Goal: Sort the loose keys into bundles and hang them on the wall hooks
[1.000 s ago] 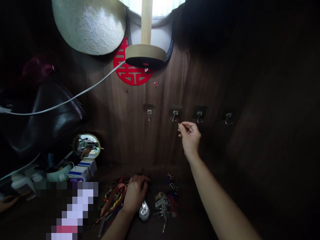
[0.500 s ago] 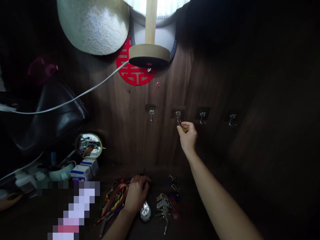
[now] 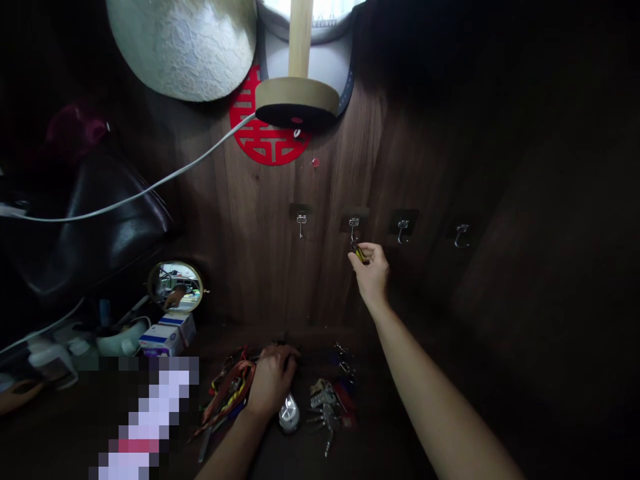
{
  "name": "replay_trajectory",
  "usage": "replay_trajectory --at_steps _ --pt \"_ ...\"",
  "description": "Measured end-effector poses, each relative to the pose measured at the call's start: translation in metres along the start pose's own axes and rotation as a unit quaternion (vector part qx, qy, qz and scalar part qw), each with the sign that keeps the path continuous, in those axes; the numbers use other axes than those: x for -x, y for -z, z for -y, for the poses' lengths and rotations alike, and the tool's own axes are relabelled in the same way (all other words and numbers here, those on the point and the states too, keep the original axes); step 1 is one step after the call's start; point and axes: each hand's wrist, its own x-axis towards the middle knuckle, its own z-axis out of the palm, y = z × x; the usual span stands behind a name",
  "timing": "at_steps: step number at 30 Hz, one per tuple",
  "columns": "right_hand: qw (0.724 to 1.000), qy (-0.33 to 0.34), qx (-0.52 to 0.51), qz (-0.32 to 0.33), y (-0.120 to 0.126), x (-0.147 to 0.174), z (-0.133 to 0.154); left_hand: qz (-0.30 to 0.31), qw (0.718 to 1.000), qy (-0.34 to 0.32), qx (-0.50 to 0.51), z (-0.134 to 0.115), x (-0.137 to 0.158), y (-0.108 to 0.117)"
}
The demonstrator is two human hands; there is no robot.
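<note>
My right hand point(image 3: 371, 272) is raised to the wooden wall and pinches a small yellow-and-dark key item point(image 3: 359, 253) right below the second metal hook point(image 3: 353, 227). Whether it hangs on that hook I cannot tell. My left hand point(image 3: 270, 381) rests low on the dark surface, fingers curled over a dark object beside a bundle of red and yellow lanyards point(image 3: 227, 397). A bunch of silver keys point(image 3: 324, 408) and a small silver object point(image 3: 289, 414) lie just right of that hand.
Three more hooks point(image 3: 301, 223) point(image 3: 402, 228) point(image 3: 461, 233) line the wall. A lamp base point(image 3: 297, 101) with a white cord point(image 3: 150, 188), a red paper cutout point(image 3: 264, 139), a black bag point(image 3: 85, 227), a round mirror point(image 3: 175, 286) and small boxes point(image 3: 165, 335) stand at left.
My right hand has risen and shifted left from below the hooks to just under the second hook, with the small item now at its fingertips. My left hand has stayed put.
</note>
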Motion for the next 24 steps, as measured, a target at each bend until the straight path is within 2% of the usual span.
replay_trajectory --at_steps 10,24 --pt "0.998 -0.043 -0.021 0.044 0.02 0.039 -0.014 -0.002 1.0 -0.006 -0.009 0.001 0.0 -0.001" --pt "0.971 -0.17 -0.054 0.158 0.068 0.111 -0.038 0.007 1.0 -0.004 -0.013 0.0 0.001 0.0"
